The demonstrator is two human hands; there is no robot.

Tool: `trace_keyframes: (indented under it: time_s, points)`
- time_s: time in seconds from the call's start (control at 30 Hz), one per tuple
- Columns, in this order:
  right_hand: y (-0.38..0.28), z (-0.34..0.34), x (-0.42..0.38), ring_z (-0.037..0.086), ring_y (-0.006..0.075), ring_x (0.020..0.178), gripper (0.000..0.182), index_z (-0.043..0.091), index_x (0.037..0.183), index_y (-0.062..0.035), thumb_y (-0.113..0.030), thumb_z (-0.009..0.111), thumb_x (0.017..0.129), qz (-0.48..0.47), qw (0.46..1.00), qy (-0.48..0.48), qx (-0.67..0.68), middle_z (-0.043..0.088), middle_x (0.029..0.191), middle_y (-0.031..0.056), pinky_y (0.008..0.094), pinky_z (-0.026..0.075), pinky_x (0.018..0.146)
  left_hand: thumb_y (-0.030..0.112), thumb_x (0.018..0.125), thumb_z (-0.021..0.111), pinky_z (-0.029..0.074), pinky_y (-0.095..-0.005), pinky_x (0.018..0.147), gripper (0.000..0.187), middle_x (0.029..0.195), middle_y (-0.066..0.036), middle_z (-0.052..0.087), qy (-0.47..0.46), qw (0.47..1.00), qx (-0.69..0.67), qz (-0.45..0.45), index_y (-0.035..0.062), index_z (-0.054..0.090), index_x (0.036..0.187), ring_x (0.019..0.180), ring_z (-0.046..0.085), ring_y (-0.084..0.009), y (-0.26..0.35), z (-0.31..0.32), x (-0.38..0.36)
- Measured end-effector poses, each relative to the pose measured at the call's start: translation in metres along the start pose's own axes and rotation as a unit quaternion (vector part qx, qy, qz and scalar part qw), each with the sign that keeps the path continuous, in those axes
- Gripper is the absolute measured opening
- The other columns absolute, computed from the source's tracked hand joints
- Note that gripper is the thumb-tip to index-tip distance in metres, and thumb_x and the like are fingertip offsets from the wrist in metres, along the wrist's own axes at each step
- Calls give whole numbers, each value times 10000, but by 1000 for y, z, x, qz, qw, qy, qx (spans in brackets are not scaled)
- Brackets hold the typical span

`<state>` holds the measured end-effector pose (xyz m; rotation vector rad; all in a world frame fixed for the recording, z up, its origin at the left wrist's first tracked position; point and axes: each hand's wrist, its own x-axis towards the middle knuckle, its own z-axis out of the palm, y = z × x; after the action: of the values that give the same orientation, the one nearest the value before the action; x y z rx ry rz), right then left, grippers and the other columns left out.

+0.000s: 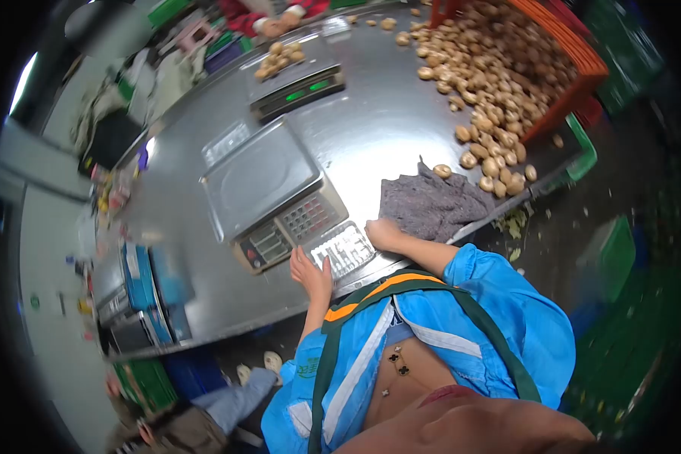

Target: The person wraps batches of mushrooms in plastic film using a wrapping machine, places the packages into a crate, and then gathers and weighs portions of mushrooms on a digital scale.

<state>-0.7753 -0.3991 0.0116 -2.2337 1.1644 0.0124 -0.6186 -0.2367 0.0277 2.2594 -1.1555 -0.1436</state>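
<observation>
A clear plastic tray (343,250) with bright reflections lies at the near edge of the metal table, between my two hands. My left hand (312,275) is at the tray's left side, its fingers stretched out toward the scale's front edge. At the tray's right corner my right hand (384,234) is closed, with its fingertips hidden; it appears to grip the tray's edge. Just beyond the tray stands a digital scale (263,178) with a bare steel pan and a keypad. A crumpled grey cloth (430,203) lies right of my right hand.
Many mushrooms (499,106) spill from a tipped orange crate (556,98) at the right. A second scale (299,87) carries several mushrooms, with a co-worker's hands (276,26) behind it. Another clear tray (225,144) lies beyond the near scale. Blue boxes (140,284) stand at the left.
</observation>
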Motion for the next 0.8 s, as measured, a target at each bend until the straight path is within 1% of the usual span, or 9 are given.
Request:
trace_keyframes:
  time_s: [0.03,0.1,0.13,0.2,0.3,0.4,0.43,0.73,0.8]
  points:
    - [-6,-10,-8,612,386,818,254,631,898,-7,-193,479,813,-3,1000,-29,9,623,854,240,474,476,709,268,737,671,189,-485,1004,763,1339,-201,283,25,995,36,91,21,268,1337,1232,259,-362,14,-9,7]
    - [-14,-40,-29,614,385,812,246,622,898,-10,-196,475,830,8,999,1,41,632,858,215,474,475,693,279,728,693,333,-450,922,706,1213,-200,449,39,981,25,188,14,364,1293,1129,424,-323,46,-23,35]
    - [-18,-60,-43,619,379,787,242,616,909,-14,-207,491,835,-33,993,31,109,639,836,194,465,477,686,248,726,697,398,-400,821,607,1057,-160,530,-174,976,-36,127,14,440,1223,967,504,-275,60,-29,54]
    - [-9,-83,-65,623,358,792,258,599,961,-23,-239,527,838,-59,969,69,230,647,846,158,433,479,707,149,754,670,455,-268,518,303,677,-50,609,-490,836,-245,29,15,595,1015,572,559,-131,57,-5,78]
    - [82,-127,-83,595,314,922,347,560,1090,-34,-252,577,821,42,902,273,332,625,989,157,365,455,814,94,803,600,456,-245,520,184,728,-60,618,-480,814,-317,84,-9,590,955,586,541,-97,115,27,128]
    - [189,-165,-101,569,294,983,488,497,1172,-1,-261,631,782,240,872,388,178,579,1068,198,356,438,853,81,831,547,475,-261,528,164,726,-79,621,-337,858,-360,141,-21,555,960,627,593,-127,186,72,178]
    - [222,-170,-107,554,302,1010,489,491,1183,-6,-258,627,787,206,849,457,171,565,1096,202,361,426,872,78,839,531,481,-268,528,176,734,-86,629,-318,864,-358,155,-26,541,980,654,618,-142,212,88,193]
    - [378,-222,-68,414,359,1182,623,432,1248,9,-430,554,823,310,826,446,148,480,1233,219,384,318,986,90,797,483,473,-416,726,300,835,-154,648,-256,952,25,163,59,516,1093,801,630,-310,327,289,262]
    - [413,-214,-47,388,379,1203,684,388,1279,41,-459,533,835,312,812,450,201,442,1252,270,384,295,1012,152,836,475,499,-392,637,374,798,-168,633,-379,893,-193,147,50,469,1195,770,637,-280,343,326,229]
